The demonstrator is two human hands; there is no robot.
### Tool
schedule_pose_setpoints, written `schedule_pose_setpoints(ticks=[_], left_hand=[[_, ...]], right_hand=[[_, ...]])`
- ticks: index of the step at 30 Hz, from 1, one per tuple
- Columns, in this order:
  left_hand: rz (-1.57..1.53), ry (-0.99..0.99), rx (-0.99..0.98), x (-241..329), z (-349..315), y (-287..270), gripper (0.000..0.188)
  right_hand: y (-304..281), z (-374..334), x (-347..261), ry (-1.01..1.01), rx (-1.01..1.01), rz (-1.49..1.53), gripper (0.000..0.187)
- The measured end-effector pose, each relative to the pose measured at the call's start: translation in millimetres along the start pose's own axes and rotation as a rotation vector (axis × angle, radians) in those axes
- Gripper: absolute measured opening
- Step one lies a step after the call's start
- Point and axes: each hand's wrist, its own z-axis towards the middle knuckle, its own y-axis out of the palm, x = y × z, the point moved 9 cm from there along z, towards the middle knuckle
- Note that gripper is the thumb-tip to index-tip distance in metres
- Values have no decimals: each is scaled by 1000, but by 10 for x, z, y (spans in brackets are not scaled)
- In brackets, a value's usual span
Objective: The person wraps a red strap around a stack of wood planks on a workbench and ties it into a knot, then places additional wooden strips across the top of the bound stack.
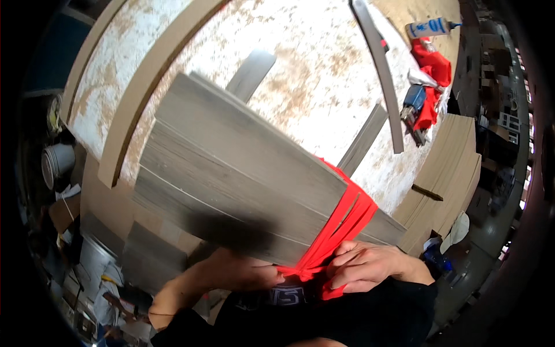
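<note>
Several grey wood-look boards (243, 168) lie side by side as one panel, slanting across the table toward my body. Red cloth strips (341, 222) wrap around the panel's right end and come together in a knot-like gather at its near edge. My left hand (248, 273) is closed, with the fingertips pinching a red strip left of that gather. On the other side, my right hand (367, 263) has its fingers curled round the red cloth, and a loose end hangs below them. A dark blurred patch hides part of the panel above my left hand.
The white, stained worktable (306, 87) carries narrow grey pieces (251, 75) and a long dark strip (378, 69). At the right lie a glue bottle (425, 28), red cloth (433, 66) and a blue handheld tool (414, 98). Brown sheets (445, 168) stand beyond; a bucket (58, 165) is far left.
</note>
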Motion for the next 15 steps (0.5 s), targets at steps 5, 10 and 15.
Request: schedule_pose_setpoints(ticks=[5,10,15], left_hand=[[-4,-59,133,-54,-41,-191,8],[-153,-405,273,189,-266,-751,31],[250,-183,801,280,-446,-2099,34]], right_hand=[[-52,-146,-13,65,252,-51,9],[-520,-1222,-240,103,1043,-273,31],[-146,-2677,11,190,1810,-321,29]])
